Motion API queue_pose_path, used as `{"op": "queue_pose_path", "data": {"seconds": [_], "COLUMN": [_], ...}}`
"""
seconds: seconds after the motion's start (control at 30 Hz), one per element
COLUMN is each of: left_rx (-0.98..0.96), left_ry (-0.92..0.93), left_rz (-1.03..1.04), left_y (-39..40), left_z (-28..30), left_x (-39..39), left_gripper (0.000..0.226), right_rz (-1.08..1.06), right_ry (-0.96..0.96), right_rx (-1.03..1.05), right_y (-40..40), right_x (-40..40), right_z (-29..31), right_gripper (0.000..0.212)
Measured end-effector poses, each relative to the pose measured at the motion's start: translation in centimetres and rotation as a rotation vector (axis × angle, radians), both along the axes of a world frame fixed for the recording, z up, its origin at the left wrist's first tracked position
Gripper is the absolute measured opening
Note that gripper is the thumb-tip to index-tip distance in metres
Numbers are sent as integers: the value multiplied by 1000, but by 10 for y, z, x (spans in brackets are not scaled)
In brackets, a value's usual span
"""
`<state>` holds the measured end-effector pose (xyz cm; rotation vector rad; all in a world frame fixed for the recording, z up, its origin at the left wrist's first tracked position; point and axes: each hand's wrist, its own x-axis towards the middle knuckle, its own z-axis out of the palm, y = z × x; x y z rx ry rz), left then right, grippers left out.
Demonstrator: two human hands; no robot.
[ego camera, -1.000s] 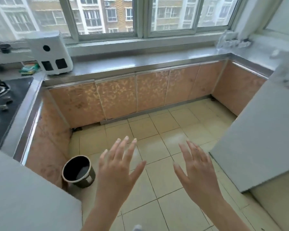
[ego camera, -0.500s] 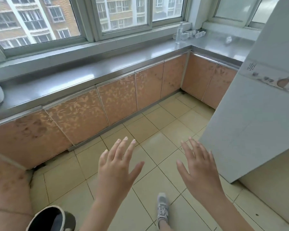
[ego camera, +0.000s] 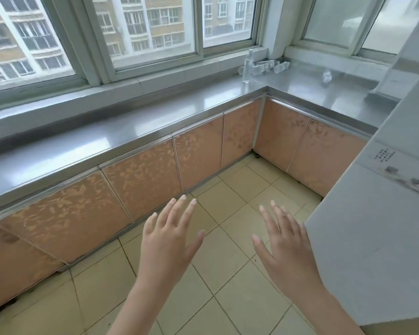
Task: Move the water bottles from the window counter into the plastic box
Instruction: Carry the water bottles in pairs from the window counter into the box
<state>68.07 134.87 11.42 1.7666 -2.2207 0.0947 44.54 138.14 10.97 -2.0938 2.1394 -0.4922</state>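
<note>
Steel counter (ego camera: 136, 131) under windows, tiled floor (ego camera: 230, 204) — bottles (ego camera: 247, 66) far corner, hands empty

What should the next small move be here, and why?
Probably step toward the far corner of the counter and reach for the upright bottle. Both the left hand and right hand are open, hold nothing and hover over the floor, well short of the bottles; others seem to lie beside it.

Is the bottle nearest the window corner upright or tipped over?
Upright: the bottle stands on the counter with its cap on top; others beside it lie on their sides.
</note>
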Motion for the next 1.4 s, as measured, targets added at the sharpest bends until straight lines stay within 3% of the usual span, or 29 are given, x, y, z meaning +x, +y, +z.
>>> {"op": "queue_pose_path", "data": {"seconds": [0.47, 0.8, 1.4], "left_rx": [26, 44, -17], "left_ry": [13, 9, -57], "left_rz": [-93, -204, -45], "left_y": [-329, -523, -789], "left_z": [-9, -7, -1], "left_x": [-93, -187, -349], "left_gripper": [64, 64, 63], "right_rz": [-172, -302, -138], "right_ry": [15, -26, -6], "right_rx": [25, 10, 63], "right_y": [-292, -452, -756], "right_x": [-96, -183, -347], "right_z": [-5, 11, 14], "right_gripper": [67, 71, 72]}}
